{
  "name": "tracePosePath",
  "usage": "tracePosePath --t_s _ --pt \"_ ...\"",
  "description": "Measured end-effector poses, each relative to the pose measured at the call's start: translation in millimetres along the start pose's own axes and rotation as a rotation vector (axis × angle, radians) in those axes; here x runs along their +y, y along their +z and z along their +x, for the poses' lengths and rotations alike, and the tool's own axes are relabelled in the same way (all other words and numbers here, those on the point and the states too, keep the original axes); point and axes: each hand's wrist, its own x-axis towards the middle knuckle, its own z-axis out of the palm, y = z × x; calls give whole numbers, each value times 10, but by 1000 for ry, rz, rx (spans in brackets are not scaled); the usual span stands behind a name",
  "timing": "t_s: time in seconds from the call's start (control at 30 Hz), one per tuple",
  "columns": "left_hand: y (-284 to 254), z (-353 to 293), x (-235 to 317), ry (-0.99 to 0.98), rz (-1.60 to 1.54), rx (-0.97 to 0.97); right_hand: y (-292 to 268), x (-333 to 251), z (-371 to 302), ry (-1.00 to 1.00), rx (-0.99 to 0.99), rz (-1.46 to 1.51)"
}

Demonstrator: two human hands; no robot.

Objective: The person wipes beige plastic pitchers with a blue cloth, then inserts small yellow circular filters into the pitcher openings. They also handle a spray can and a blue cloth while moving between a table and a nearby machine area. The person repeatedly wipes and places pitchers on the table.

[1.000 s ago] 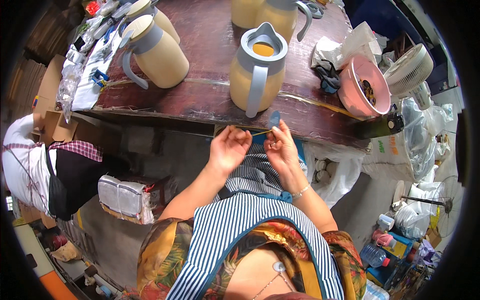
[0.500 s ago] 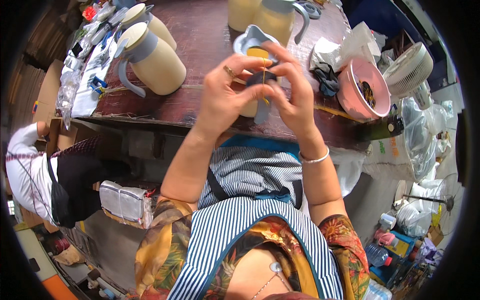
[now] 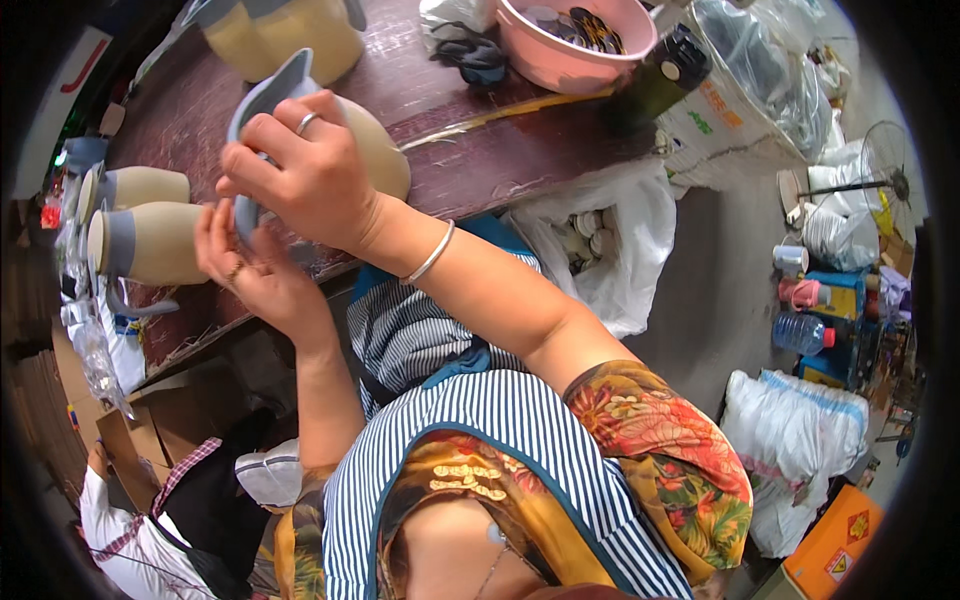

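A cream jug (image 3: 375,150) with a grey-blue collar and spout (image 3: 290,80) stands at the table's near edge. My right hand (image 3: 300,170), wearing a ring and a bangle, is over its mouth with the fingers curled in; whatever they hold is hidden. Lower down, my left hand (image 3: 260,275) is cupped loosely around the jug's grey-blue handle (image 3: 245,215), with fingers on one side and thumb on the other. The dark round piece with yellow strands is out of sight now.
Two more jugs (image 3: 165,240) stand at the left, and others (image 3: 300,40) at the back. A pink basin (image 3: 570,70) holds dark round pieces, beside a dark bottle (image 3: 665,75). A white bag (image 3: 620,260) hangs below the table edge. A person (image 3: 140,530) is at lower left.
My hands have come apart from the dark piece they held together. The right is now at the jug's mouth, the left lower by its handle. The view has swung round, shifting everything.
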Motion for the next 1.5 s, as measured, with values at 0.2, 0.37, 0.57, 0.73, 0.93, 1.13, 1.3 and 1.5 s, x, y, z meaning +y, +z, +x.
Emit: tracePosePath --t_s 0.2,0.37,0.57,0.73,0.93,1.13,1.3,1.5 --pt "-259 -47 -108 -369 -94 38 -1313 97 -965 -46 -8 248" --pt "-693 -177 -133 -389 -91 -82 -2619 904 -3188 1257 -202 -691" --pt "-535 -205 -10 -368 -15 51 -2695 1670 -4323 1427 -602 -403" --pt "-464 -146 -33 -324 -16 1 -2355 2162 -4830 1164 -641 -443" --pt "-599 -229 -100 -363 -105 -35 -3091 1420 -4257 1870 -68 -232" --pt "-666 -150 40 38 -57 -196 -3151 409 -1721 1322 165 499" --pt "-625 -62 674 352 65 -464 -2203 -182 -103 805 -72 567" --pt "-909 -84 585 281 92 -350 -1425 -262 206 149 -556 165"
